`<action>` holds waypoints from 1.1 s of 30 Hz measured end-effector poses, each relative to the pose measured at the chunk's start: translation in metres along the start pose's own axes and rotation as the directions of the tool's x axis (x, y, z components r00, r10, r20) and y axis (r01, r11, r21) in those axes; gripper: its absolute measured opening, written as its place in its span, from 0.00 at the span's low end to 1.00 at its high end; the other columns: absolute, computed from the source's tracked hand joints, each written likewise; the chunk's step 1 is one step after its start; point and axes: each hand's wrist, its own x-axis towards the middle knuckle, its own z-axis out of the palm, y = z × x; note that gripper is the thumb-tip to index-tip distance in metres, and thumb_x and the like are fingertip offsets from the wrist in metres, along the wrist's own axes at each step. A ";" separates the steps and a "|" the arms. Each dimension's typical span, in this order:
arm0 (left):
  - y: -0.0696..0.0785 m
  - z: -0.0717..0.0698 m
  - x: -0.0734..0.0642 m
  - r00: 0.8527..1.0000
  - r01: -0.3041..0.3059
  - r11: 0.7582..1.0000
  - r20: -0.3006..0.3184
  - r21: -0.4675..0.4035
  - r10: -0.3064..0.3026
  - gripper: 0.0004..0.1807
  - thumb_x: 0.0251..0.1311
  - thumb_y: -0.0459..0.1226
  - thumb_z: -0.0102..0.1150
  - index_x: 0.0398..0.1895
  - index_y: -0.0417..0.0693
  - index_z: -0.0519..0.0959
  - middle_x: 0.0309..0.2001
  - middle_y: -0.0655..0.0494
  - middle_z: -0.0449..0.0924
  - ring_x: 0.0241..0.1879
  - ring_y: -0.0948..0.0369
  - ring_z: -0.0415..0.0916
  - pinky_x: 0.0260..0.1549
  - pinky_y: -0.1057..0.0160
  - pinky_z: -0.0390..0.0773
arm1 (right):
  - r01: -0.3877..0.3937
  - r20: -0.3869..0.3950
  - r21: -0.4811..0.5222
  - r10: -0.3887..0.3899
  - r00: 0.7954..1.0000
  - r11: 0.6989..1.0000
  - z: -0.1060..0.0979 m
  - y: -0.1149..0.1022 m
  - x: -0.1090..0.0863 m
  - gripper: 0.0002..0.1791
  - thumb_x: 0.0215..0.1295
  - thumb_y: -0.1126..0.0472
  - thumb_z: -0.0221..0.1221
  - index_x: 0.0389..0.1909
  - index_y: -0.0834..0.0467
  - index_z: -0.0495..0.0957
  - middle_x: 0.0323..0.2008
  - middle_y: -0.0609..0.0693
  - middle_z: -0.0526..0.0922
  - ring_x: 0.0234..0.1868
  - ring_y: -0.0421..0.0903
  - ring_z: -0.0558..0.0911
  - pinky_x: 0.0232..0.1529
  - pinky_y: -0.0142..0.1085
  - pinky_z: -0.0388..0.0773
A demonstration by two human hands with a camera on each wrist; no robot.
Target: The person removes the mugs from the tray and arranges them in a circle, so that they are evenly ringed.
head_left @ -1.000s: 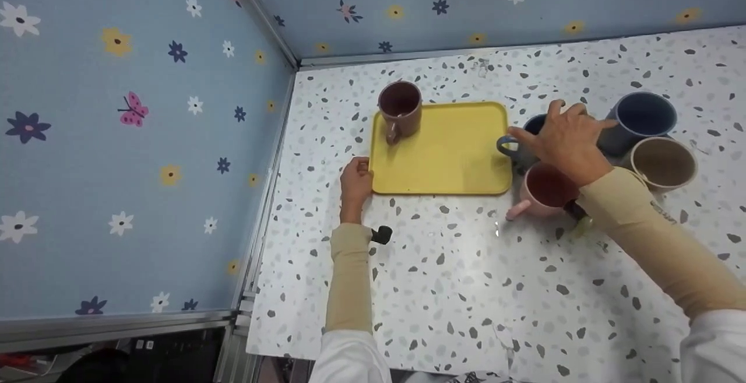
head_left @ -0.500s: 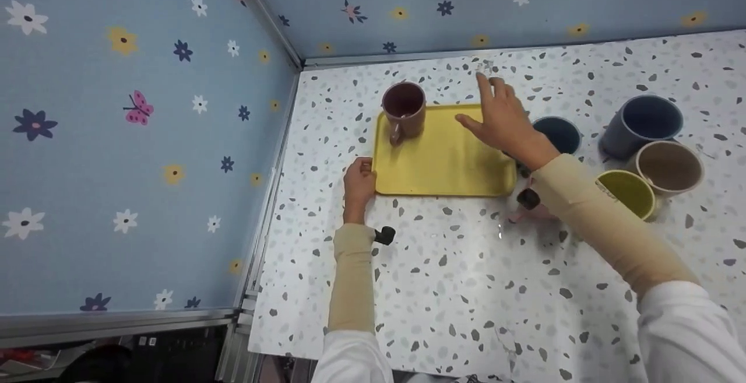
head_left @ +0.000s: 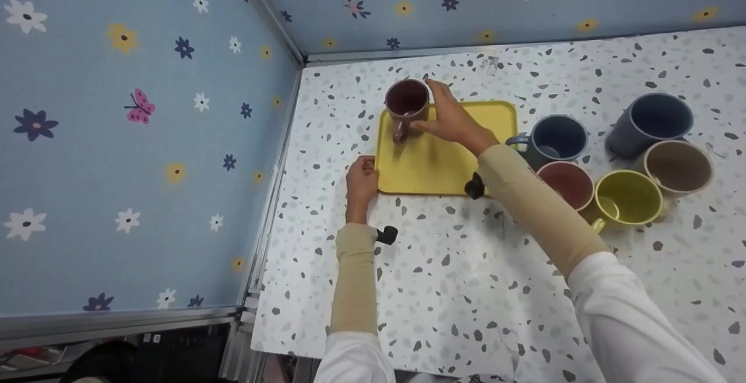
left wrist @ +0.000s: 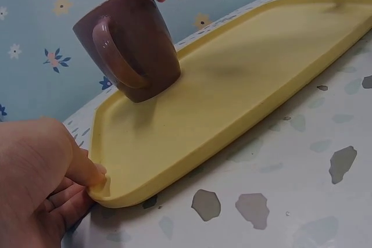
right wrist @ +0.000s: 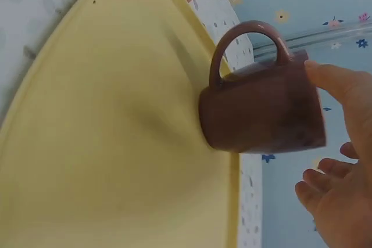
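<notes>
A brown mug [head_left: 406, 106] stands upright on the far left part of a yellow tray [head_left: 478, 116], its handle toward the front. My right hand [head_left: 457, 120] is at the mug's right side. The thumb is at the mug's rim in the right wrist view, and the other fingers are spread apart from its wall. My left hand [head_left: 362, 182] pinches the tray's near left corner, thumb over the rim and fingers below it, as the left wrist view shows. Right of the tray stands a blue mug [head_left: 559, 138] with its handle toward the tray.
A pink mug [head_left: 566, 185], a yellow-green mug [head_left: 628, 196], a beige mug [head_left: 678, 166] and a larger blue mug [head_left: 650, 123] stand close together on the right. Flowered wall panels [head_left: 495, 4] border the table's [head_left: 443, 290] back and left sides.
My right hand has moved left from the blue mug, over the tray, to the brown mug. The left hand has stayed at the tray corner, and the mugs have not moved.
</notes>
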 end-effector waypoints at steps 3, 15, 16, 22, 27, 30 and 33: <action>-0.001 0.002 -0.002 1.000 0.012 1.000 -0.011 0.008 -0.011 0.15 0.55 0.29 0.49 0.46 0.46 0.76 0.39 0.53 0.76 0.39 0.61 0.72 0.41 0.64 0.73 | -0.020 0.013 0.040 0.019 1.000 0.999 0.007 0.001 0.006 0.53 0.55 0.46 0.62 0.71 0.60 0.39 0.71 0.58 0.44 0.69 0.52 0.51 0.67 0.43 0.49; 0.000 0.000 -0.002 0.999 -0.022 0.999 -0.043 0.025 0.023 0.15 0.55 0.29 0.49 0.46 0.45 0.77 0.39 0.51 0.77 0.39 0.59 0.72 0.41 0.64 0.72 | 0.002 0.043 0.114 -0.007 0.999 0.993 0.007 -0.002 0.029 0.61 0.47 0.56 0.68 0.72 0.54 0.34 0.72 0.51 0.39 0.71 0.45 0.45 0.68 0.38 0.42; 0.000 0.000 -0.002 0.999 -0.023 0.999 -0.044 0.024 0.024 0.15 0.56 0.29 0.49 0.46 0.45 0.77 0.38 0.51 0.77 0.39 0.59 0.72 0.41 0.64 0.72 | 0.010 0.059 0.126 -0.018 0.998 0.992 0.007 -0.003 0.030 0.61 0.47 0.58 0.68 0.72 0.54 0.33 0.72 0.51 0.38 0.71 0.45 0.44 0.68 0.38 0.42; 0.000 0.000 -0.004 1.000 -0.009 1.000 -0.027 0.016 0.009 0.15 0.56 0.30 0.50 0.47 0.45 0.77 0.39 0.52 0.76 0.39 0.60 0.71 0.40 0.64 0.71 | 0.012 0.077 0.132 -0.023 0.997 0.991 0.005 -0.001 0.034 0.60 0.46 0.59 0.69 0.72 0.56 0.35 0.71 0.55 0.47 0.69 0.48 0.50 0.68 0.39 0.45; 0.001 0.002 -0.004 1.000 0.005 1.000 -0.011 0.030 -0.005 0.16 0.55 0.29 0.48 0.47 0.46 0.77 0.39 0.53 0.76 0.40 0.60 0.72 0.41 0.64 0.72 | 0.011 0.023 0.126 -0.014 1.000 0.992 0.004 0.002 0.029 0.60 0.43 0.55 0.71 0.72 0.56 0.40 0.66 0.57 0.56 0.66 0.50 0.58 0.67 0.41 0.50; 0.001 0.001 -0.003 1.000 0.002 0.999 -0.009 0.034 -0.002 0.16 0.55 0.29 0.49 0.47 0.46 0.76 0.40 0.52 0.76 0.40 0.59 0.72 0.42 0.63 0.72 | 0.008 -0.028 0.112 -0.005 1.000 0.994 0.003 0.000 0.023 0.60 0.42 0.53 0.72 0.71 0.55 0.44 0.65 0.56 0.59 0.64 0.50 0.61 0.65 0.42 0.55; 0.002 0.000 -0.001 1.000 -0.008 0.999 -0.013 0.038 0.008 0.16 0.56 0.29 0.49 0.48 0.45 0.76 0.40 0.52 0.76 0.41 0.59 0.73 0.43 0.63 0.72 | -0.009 -0.070 0.106 0.017 0.997 0.994 0.000 -0.002 0.015 0.60 0.41 0.51 0.72 0.71 0.53 0.44 0.64 0.55 0.61 0.63 0.50 0.63 0.62 0.43 0.59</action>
